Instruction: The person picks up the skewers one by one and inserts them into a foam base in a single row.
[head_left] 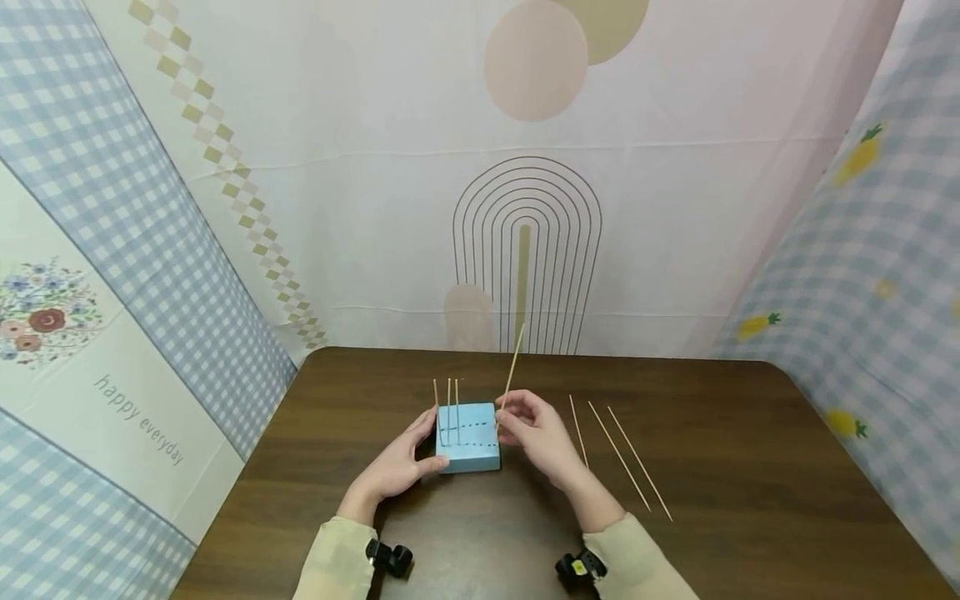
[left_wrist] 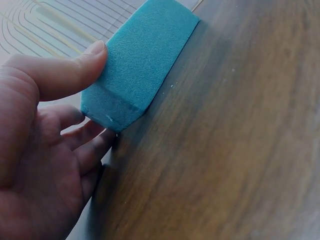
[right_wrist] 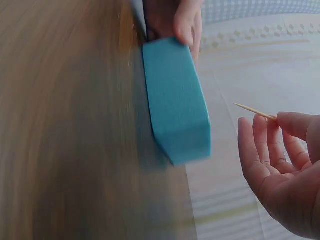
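Note:
A light blue foam block (head_left: pixel 480 433) with rows of small dark marks on top lies on the table. My left hand (head_left: pixel 401 462) grips its left end, thumb (left_wrist: pixel 90 62) on the top edge and fingers against the side. Three thin bamboo skewers (head_left: pixel 457 410) stand upright in the block's left part. At the block's right edge, my right hand (head_left: pixel 543 435) pinches another bamboo skewer (head_left: pixel 513 364) between thumb and fingertips, its upper end leaning slightly right. In the right wrist view, the skewer's pointed tip (right_wrist: pixel 250 109) shows beyond the fingers, apart from the block.
Three more skewers (head_left: pixel 619 456) lie side by side on the brown wooden table (head_left: pixel 720 442), right of my right hand. A patterned cloth (head_left: pixel 375 233) hangs behind the table's far edge, with checked cloths on both sides.

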